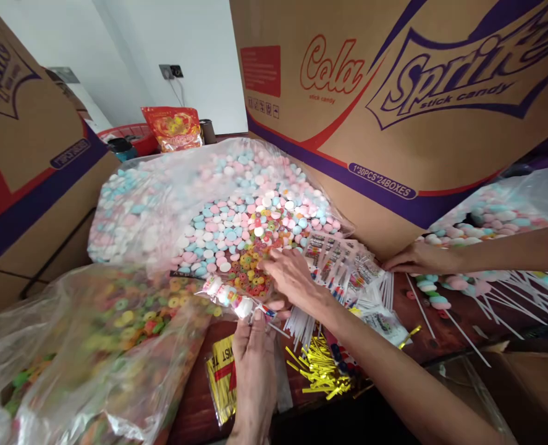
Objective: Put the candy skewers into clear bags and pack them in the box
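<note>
My left hand (254, 358) is closed, thumb and fingers pinching the stick end of a candy skewer (230, 296) in a clear wrapper. The skewer carries pink, white and blue marshmallows, and a small red and blue piece shows near its stick. My right hand (296, 278) is just above and to the right of it, fingers apart, over loose gummy rings (250, 272). Beside that hand lie flat printed plastic sleeves (332, 253) and white sticks (304, 324). Gold twist ties (322, 368) are below it, and a packet of twist ties (222, 377) lies left of my left wrist.
A big clear bag of marshmallows (153, 191) lies behind the hands; a bag of gummy rings (116, 346) is at left. Large cartons (292, 142) stand behind. Another person's hand (422, 256) reaches in from the right, near skewered marshmallows (440, 303). A red packet (174, 127) stands farther back.
</note>
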`<state>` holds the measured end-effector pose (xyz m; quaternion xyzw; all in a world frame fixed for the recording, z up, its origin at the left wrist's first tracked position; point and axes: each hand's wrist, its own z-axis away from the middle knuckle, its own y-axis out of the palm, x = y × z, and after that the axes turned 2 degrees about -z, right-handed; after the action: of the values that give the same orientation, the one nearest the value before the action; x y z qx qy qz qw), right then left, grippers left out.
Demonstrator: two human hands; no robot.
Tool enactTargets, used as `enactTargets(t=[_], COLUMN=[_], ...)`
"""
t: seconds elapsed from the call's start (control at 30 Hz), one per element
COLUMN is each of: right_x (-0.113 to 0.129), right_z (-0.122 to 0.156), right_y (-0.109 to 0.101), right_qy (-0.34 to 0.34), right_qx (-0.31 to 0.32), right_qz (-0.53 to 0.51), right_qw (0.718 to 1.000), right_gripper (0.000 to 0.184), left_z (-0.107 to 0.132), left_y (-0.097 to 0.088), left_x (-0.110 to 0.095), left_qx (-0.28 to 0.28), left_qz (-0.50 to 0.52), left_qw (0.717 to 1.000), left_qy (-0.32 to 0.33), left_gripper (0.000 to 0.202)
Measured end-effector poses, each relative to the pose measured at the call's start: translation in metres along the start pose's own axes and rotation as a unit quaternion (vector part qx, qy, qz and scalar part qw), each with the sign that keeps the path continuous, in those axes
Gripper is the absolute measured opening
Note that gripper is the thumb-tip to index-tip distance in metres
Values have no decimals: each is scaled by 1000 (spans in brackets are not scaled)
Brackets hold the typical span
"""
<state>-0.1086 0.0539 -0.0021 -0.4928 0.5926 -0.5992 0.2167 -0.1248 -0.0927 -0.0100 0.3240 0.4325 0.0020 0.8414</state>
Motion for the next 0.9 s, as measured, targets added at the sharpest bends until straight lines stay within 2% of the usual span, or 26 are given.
enactTargets(t=[0.1, 0.2, 0.3, 0.37, 0.4, 0.47, 0.53, 0.67, 0.77, 0.9], right_x=[-7, -12, -8, 1, 6, 17, 23, 23, 18, 16], right_z=[0, 8, 34, 60, 74, 102, 125, 152, 163, 171], right_y=[4, 3, -3, -9, -12, -17, -19, -15, -13, -16], right_qy=[21, 39, 53, 61, 67, 84, 103, 188, 247, 304], right_qx=[-15, -54, -132, -155, -146, -75, -34, -51, -62, -95], right_qz=[16, 3, -102, -192, -229, -284, -324, -432, -490, -565], right_qw=[1000, 998, 985, 967, 960, 952, 940, 881, 833, 761], right_gripper=[32, 36, 34, 27, 26, 26, 26, 22, 29, 35], left_z=[1, 7, 13, 16, 16, 17, 18, 24, 29, 34], left_y=[-5, -5, -4, -4, -4, -4, 0, 18, 30, 34], left_x=[-1, -1, 3, 6, 7, 10, 12, 20, 30, 40], left_qx=[-24, -2, 19, 13, 6, 5, 42, 184, 225, 253], left_qz=[4, 2, 2, -6, -13, -31, -52, -69, -70, -94], left_qw=[1000, 1000, 1000, 1000, 999, 999, 997, 975, 964, 953], left_qy=[19, 14, -14, -28, -31, -34, -44, -100, -120, -134], left_gripper=[31, 34, 38, 39, 40, 40, 36, 29, 32, 42])
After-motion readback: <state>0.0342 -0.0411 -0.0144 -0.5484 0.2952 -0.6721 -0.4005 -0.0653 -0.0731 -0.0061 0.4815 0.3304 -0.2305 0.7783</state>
